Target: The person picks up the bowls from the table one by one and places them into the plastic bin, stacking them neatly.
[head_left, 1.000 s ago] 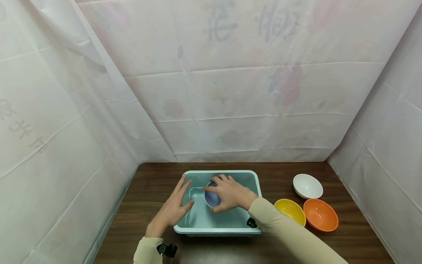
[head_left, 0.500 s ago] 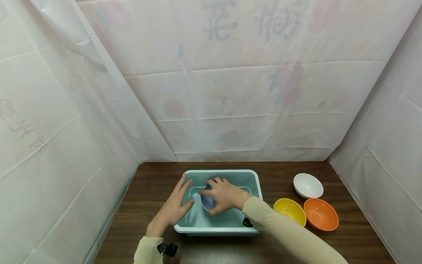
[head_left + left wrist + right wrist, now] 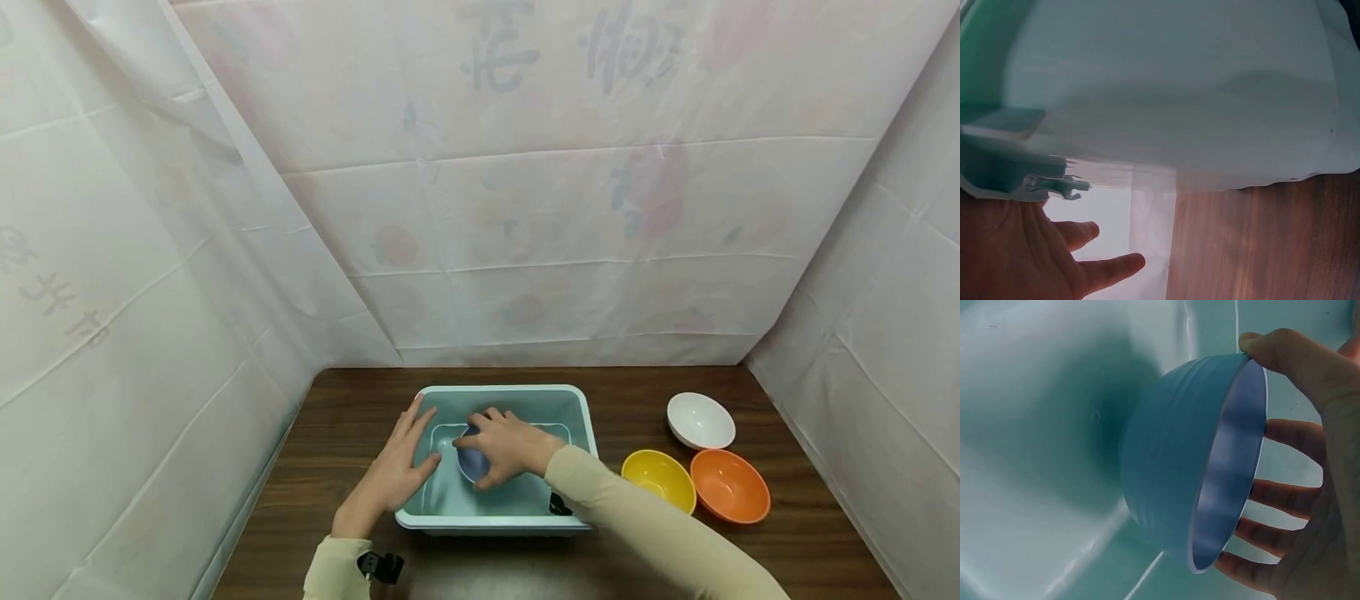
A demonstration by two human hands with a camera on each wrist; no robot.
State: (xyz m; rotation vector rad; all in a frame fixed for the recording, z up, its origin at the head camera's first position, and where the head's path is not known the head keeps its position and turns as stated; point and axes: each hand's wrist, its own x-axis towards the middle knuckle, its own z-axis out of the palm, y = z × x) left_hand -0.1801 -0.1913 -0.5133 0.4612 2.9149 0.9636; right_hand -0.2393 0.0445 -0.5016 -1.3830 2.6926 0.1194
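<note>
A light blue-green plastic basin (image 3: pixel 495 522) stands on the table. Low inside it, left of the middle, is a blue bowl (image 3: pixel 471 461), its opening facing up. My right hand (image 3: pixel 506 448) reaches over the bowl from the right and grips its rim, thumb on one side and fingertips spread along the other. The right wrist view shows this bowl (image 3: pixel 1172 450) close to the basin's floor (image 3: pixel 1022 412). My left hand (image 3: pixel 397 468) lies at the basin's left rim with its fingers straight and spread; in the left wrist view the hand (image 3: pixel 1029 256) is beside the basin wall (image 3: pixel 1166 119).
To the right of the basin sit a yellow bowl (image 3: pixel 657 479), an orange bowl (image 3: pixel 731 487) and a white bowl (image 3: pixel 701 421), close together on the dark wooden table (image 3: pixel 345 417). White printed sheets (image 3: pixel 525 250) hang behind and on both sides.
My right hand has shifted a little to the left inside the basin, bringing the blue bowl along, and then nearly stopped. The left hand stays where it was.
</note>
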